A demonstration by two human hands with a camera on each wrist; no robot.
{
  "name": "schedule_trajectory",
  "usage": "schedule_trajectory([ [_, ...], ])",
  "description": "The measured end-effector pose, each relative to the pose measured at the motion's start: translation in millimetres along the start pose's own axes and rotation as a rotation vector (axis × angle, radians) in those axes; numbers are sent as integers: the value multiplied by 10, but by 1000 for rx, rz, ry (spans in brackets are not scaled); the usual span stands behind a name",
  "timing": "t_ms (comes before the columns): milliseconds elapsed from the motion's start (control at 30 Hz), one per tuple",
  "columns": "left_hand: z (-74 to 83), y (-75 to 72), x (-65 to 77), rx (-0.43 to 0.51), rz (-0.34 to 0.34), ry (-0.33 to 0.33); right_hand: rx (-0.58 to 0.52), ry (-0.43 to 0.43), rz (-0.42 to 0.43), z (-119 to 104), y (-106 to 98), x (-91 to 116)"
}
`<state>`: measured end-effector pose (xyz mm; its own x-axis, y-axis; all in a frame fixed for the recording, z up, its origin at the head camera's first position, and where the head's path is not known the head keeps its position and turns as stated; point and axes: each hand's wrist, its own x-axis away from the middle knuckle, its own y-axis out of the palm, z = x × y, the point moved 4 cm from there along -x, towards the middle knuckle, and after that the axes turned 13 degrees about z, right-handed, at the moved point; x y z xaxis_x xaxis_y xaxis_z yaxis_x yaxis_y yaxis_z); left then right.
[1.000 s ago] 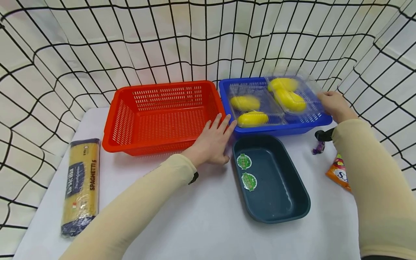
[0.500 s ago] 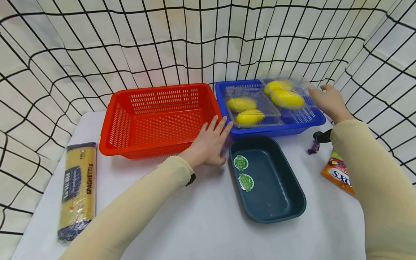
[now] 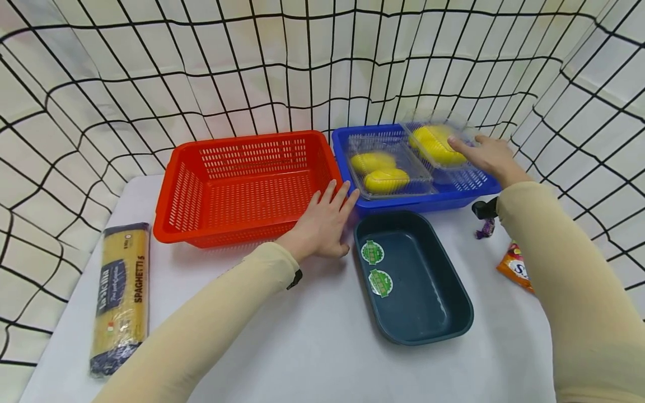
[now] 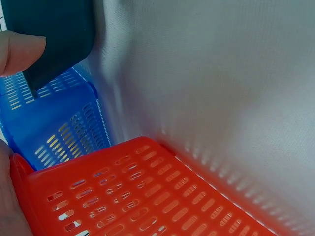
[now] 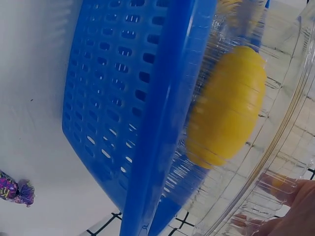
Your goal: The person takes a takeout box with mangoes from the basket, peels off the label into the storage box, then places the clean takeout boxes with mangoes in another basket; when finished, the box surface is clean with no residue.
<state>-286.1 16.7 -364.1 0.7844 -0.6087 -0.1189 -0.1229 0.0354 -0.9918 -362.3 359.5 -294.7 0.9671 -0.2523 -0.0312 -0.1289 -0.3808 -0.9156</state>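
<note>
My left hand (image 3: 319, 226) lies with spread fingers on the rim of the red basket (image 3: 247, 190), its fingertips near the adjoining blue basket (image 3: 403, 204). At the blue basket's right end, my right hand (image 3: 491, 157) grips the end of a clear plastic container (image 5: 283, 123). Yellow lemon-like ovals (image 5: 229, 105) show through its wall. That container sits tilted, its right end above the basket's rim. Beside it in the basket lies a second clear container (image 3: 425, 182) with two yellow ovals (image 3: 387, 181).
A dark teal tub (image 3: 413, 280) stands in front of the blue basket. Spaghetti (image 3: 121, 296) lies at far left. A purple wrapped candy (image 3: 485, 228) and an orange snack bag (image 3: 516, 266) lie to the right. Black netting (image 3: 297, 67) rises behind the baskets.
My right hand has moved left over the end of the right-hand container, and that container has shifted slightly left with it. The left hand stays on the rim.
</note>
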Motion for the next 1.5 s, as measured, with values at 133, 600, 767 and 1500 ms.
schedule_trajectory([
  [133,-4,6,2,-6,0,-5,-15,21,0,-12,34,1],
  [600,-3,26,10,-11,-13,-9,71,-65,-6,-297,18,-17],
  [767,7,15,5,0,-6,0,110,-53,-130,-384,26,-39],
  [1500,-2,-6,17,-5,-8,9,142,-54,-108,-458,199,-11],
])
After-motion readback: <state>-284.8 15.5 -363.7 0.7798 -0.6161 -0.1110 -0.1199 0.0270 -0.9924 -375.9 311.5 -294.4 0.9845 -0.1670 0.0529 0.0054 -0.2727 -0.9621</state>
